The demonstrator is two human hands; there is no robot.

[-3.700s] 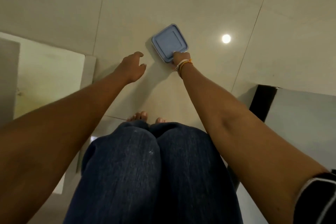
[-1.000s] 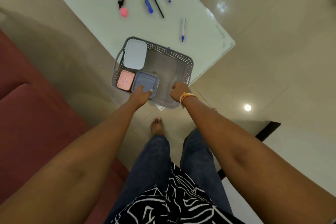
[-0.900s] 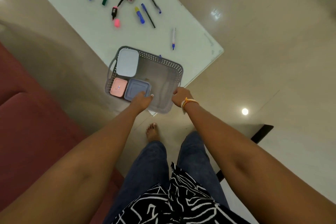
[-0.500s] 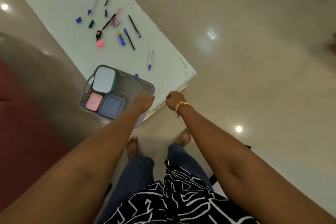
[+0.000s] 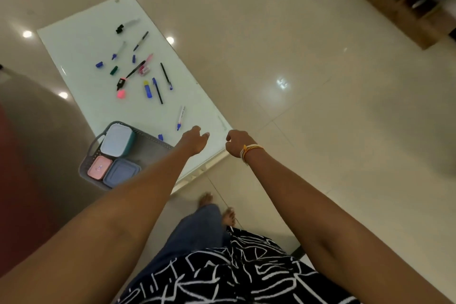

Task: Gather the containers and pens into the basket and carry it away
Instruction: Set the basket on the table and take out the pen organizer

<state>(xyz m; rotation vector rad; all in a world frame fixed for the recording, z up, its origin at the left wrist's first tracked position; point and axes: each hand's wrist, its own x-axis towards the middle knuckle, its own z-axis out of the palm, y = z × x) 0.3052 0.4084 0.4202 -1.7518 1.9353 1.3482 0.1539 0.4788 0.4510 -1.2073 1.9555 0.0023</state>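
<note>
A grey perforated basket (image 5: 150,148) rests on the near left corner of the white table (image 5: 81,39). Inside it lie a white-lidded teal container (image 5: 116,140), a pink container (image 5: 99,167) and a blue-grey container (image 5: 121,172). Several pens, markers and loose caps are scattered over the table, among them a white pen with a blue tip (image 5: 180,117) and a black pen (image 5: 166,76). My left hand (image 5: 195,142) hovers over the table just right of the basket, fingers apart and empty. My right hand (image 5: 237,142) hangs near the table's corner, loosely curled, holding nothing.
A dark red sofa (image 5: 19,192) lies at the left. Glossy beige floor tiles (image 5: 320,106) spread to the right. A wooden shelf unit (image 5: 404,2) stands at the far right. My bare feet (image 5: 217,207) stand at the table's near edge.
Both hands have let go of the basket, which now rests on the table corner. My left hand has moved right of it, and the view has tilted up.
</note>
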